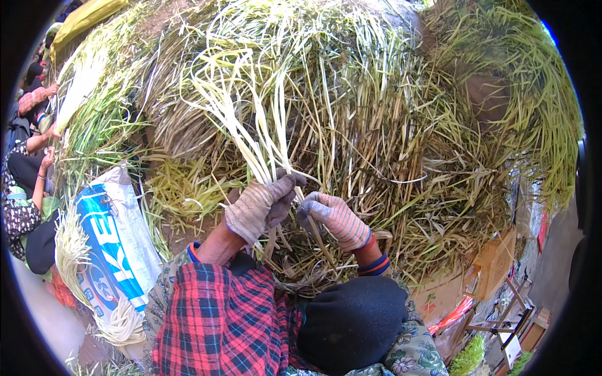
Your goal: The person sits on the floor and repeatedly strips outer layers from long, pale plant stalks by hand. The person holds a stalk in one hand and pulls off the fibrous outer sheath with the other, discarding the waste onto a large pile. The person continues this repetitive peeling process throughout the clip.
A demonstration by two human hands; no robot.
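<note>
My left hand (261, 202), in a soiled knit glove, is closed around the lower part of a small bunch of pale green-white stalks (254, 150), whose long leaves fan upward. Close by on the right, my right hand (334, 218), in a striped knit glove with dirty fingertips, pinches a thin brownish stalk (321, 239) that slants down toward my lap. Beyond both hands spreads a large heap of long green and dried leafy stalks (376, 122). The plants look like garlic shoots or chives; the exact kind cannot be told.
At the left lies a white and blue printed sack (113, 235), with pale stalk bundles (122, 324) on and beside it. Other people (33, 197) sit along the far left, their hands at the plants. A wooden stool (494, 263) and cardboard (437, 296) are at the lower right.
</note>
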